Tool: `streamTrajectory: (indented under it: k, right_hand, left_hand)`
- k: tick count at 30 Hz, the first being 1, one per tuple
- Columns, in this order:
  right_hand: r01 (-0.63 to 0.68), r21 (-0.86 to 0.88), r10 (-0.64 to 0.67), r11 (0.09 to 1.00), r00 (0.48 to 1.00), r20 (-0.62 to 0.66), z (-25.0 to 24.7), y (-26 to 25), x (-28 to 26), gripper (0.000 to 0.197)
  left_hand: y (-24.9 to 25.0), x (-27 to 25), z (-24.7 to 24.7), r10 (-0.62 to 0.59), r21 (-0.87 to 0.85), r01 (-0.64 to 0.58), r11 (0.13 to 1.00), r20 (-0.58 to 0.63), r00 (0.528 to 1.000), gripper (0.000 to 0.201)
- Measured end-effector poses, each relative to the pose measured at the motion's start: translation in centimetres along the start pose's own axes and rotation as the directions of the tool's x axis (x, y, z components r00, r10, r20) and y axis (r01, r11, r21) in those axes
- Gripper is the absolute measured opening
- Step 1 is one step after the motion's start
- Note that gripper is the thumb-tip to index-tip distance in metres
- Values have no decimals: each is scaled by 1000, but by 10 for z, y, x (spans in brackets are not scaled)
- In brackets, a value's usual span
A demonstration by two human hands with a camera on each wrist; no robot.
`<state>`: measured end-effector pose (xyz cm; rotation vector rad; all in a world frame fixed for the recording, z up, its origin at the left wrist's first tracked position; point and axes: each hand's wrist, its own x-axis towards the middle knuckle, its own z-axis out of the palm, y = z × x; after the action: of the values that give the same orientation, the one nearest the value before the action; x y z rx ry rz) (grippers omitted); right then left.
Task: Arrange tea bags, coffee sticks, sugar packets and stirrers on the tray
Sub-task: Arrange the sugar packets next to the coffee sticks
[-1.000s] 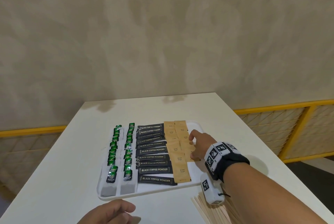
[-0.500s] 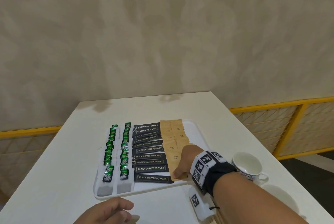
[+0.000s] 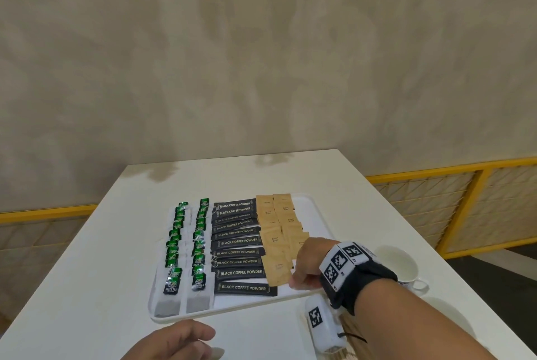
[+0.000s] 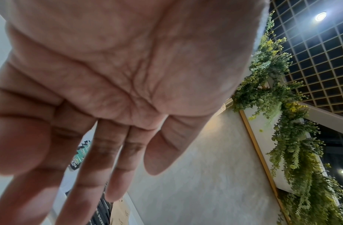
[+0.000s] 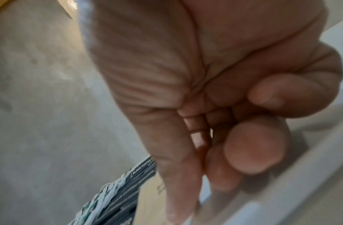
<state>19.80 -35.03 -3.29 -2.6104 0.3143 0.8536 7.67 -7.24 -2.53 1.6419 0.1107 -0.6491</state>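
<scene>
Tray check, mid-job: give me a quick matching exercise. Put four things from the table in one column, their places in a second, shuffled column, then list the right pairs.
Things:
1. tea bags
2. coffee sticks
3. sugar packets
4. cup

Places:
A. middle column of the tray
B. on the table, right of the tray
C. two rows at the tray's left end
D. right of the black sticks, by the right hand

Pairs: 1-C, 2-A, 3-D, 4-B
</scene>
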Motion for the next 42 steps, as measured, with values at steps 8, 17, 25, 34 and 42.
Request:
streamTrajectory:
  k: [8, 17, 25, 34, 42]
  right_hand:
    - [79, 55, -67, 995, 978, -197, -3, -15, -12, 45]
    - [41, 42, -28, 998, 963, -268, 23, -33, -10, 34]
    - [22, 96, 1, 995, 972, -236, 17, -26, -8, 42]
    - [49, 334, -16, 941, 995, -101, 4, -16, -9, 26]
    - [-106, 404, 153, 908, 985, -86, -30, 12, -26, 20]
  left_hand:
    - [-5, 9, -3, -54, -129, 58, 990, 33, 998, 29]
    - [7, 13, -6, -206, -227, 204, 952, 16, 978, 26]
    - [-3, 2, 3, -69, -76, 68, 995, -15, 998, 59]
    - [5, 3, 4, -40, 135, 40, 990, -4, 999, 32]
    - [3, 3, -3, -7, 250, 30, 968, -96, 995, 14]
